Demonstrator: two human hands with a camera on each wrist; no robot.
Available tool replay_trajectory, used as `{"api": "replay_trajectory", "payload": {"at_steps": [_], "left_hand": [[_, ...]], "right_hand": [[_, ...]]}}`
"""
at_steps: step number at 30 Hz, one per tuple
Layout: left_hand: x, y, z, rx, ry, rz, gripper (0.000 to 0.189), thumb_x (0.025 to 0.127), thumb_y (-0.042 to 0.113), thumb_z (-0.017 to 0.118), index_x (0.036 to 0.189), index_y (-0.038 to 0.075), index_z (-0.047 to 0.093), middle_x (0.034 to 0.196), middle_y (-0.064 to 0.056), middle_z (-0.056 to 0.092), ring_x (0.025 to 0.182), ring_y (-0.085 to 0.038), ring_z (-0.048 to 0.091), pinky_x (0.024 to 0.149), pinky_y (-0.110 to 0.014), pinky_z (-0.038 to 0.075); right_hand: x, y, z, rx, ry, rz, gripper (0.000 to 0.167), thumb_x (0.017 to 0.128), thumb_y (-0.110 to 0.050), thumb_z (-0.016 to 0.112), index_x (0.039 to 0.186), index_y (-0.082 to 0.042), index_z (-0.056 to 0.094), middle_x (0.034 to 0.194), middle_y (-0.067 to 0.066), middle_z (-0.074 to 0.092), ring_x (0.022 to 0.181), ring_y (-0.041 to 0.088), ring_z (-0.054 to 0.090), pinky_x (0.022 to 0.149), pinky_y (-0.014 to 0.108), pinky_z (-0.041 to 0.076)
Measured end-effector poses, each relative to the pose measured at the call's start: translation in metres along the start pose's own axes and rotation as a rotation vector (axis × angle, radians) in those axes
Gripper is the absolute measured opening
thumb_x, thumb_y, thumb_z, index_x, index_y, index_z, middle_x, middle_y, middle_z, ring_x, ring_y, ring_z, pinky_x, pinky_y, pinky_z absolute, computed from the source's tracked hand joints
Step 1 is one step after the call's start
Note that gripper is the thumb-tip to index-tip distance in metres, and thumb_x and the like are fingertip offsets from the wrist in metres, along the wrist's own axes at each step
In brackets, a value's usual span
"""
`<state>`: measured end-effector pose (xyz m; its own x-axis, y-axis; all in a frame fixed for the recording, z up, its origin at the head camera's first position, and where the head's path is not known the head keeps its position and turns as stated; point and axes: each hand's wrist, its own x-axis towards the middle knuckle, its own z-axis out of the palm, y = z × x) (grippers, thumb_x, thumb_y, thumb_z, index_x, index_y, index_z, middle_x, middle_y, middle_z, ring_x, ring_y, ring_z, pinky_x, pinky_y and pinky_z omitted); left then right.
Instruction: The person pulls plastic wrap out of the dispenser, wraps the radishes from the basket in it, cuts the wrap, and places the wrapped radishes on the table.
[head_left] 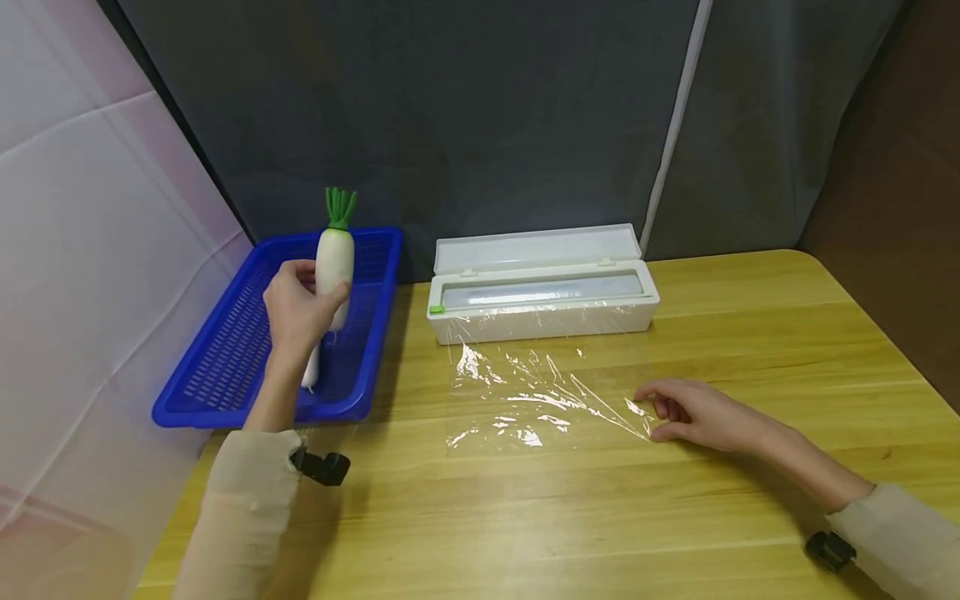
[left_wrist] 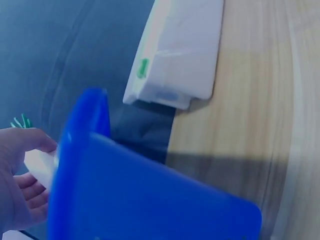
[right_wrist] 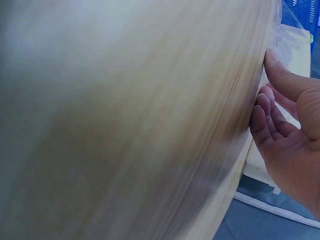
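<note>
A white radish (head_left: 334,258) with green stalks stands nearly upright above the blue basket (head_left: 385,333). My left hand (head_left: 296,304) grips it, thumb on its right side and fingers behind. In the left wrist view the basket's wall hides part of that radish (left_wrist: 40,165). Clear plastic wrap (head_left: 525,400) stretches from the white dispenser box (head_left: 547,323) over the table. My right hand (head_left: 701,414) is at the wrap's near right corner, where creases run together at the thumb tip. Thumb and index finger there stand apart; the other fingers curl inward.
Another white radish (head_left: 311,371) lies in the basket, partly hidden by my left wrist. The dispenser's lid (head_left: 536,248) is raised, and a green slider (head_left: 437,309) sits at its left end. A dark curtain (head_left: 450,117) hangs behind the wooden table (head_left: 525,533).
</note>
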<state>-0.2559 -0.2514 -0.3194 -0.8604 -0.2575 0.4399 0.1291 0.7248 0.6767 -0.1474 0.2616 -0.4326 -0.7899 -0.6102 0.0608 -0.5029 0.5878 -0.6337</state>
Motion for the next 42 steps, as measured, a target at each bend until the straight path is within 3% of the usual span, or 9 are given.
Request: {"api": "replay_trajectory", "payload": {"at_steps": [9,17,25,30,33,42], "left_hand": [[-0.009,0.021,0.008,-0.090,0.064,0.141,0.046,0.079,0.015,0.082,0.116,-0.007,0.064,0.107,-0.023,0.067,0.096,-0.032,0.064,0.079,-0.042,0.048],[-0.018,0.041,0.016,-0.172,0.095,0.267,0.048,0.076,0.012,0.084,0.117,-0.006,0.066,0.108,-0.021,0.069,0.095,-0.028,0.065,0.070,-0.023,0.044],[-0.034,0.064,0.025,-0.250,0.018,0.376,0.049,0.073,0.008,0.085,0.117,-0.006,0.068,0.110,-0.019,0.069,0.097,-0.028,0.067,0.075,-0.021,0.050],[-0.047,0.076,0.034,-0.281,-0.045,0.431,0.049,0.072,0.007,0.087,0.116,-0.005,0.069,0.108,-0.018,0.069,0.095,-0.027,0.068,0.076,-0.033,0.054],[-0.055,0.080,0.040,-0.294,-0.085,0.449,0.047,0.072,0.005,0.087,0.114,-0.004,0.070,0.107,-0.018,0.069,0.093,-0.027,0.068,0.075,-0.039,0.055],[-0.075,0.085,0.064,-0.328,-0.212,0.524,0.046,0.070,0.001,0.086,0.113,-0.003,0.070,0.107,-0.017,0.069,0.093,-0.029,0.067,0.082,-0.041,0.055]], "right_hand": [[0.000,0.002,0.000,0.013,0.003,-0.018,0.042,0.088,-0.020,0.079,0.123,-0.005,0.062,0.085,-0.004,0.052,0.072,0.003,0.047,0.062,0.023,0.045],[0.000,0.002,-0.002,0.032,-0.008,-0.002,0.042,0.088,-0.021,0.079,0.123,-0.005,0.061,0.085,-0.004,0.051,0.072,0.004,0.047,0.063,0.023,0.045],[0.000,0.001,-0.001,0.037,0.007,-0.030,0.040,0.088,-0.019,0.079,0.122,-0.004,0.062,0.085,-0.003,0.051,0.071,0.003,0.047,0.061,0.023,0.044],[0.000,0.002,-0.002,0.028,0.000,-0.022,0.041,0.088,-0.019,0.079,0.123,-0.005,0.062,0.085,-0.004,0.051,0.072,0.004,0.047,0.062,0.023,0.045],[0.000,0.002,-0.002,0.021,-0.012,-0.015,0.041,0.089,-0.020,0.079,0.124,-0.006,0.062,0.086,-0.004,0.051,0.072,0.004,0.047,0.063,0.023,0.045],[0.000,0.001,-0.002,0.032,-0.015,-0.008,0.041,0.088,-0.016,0.080,0.123,-0.006,0.061,0.086,-0.004,0.051,0.072,0.003,0.047,0.062,0.023,0.045]]}}
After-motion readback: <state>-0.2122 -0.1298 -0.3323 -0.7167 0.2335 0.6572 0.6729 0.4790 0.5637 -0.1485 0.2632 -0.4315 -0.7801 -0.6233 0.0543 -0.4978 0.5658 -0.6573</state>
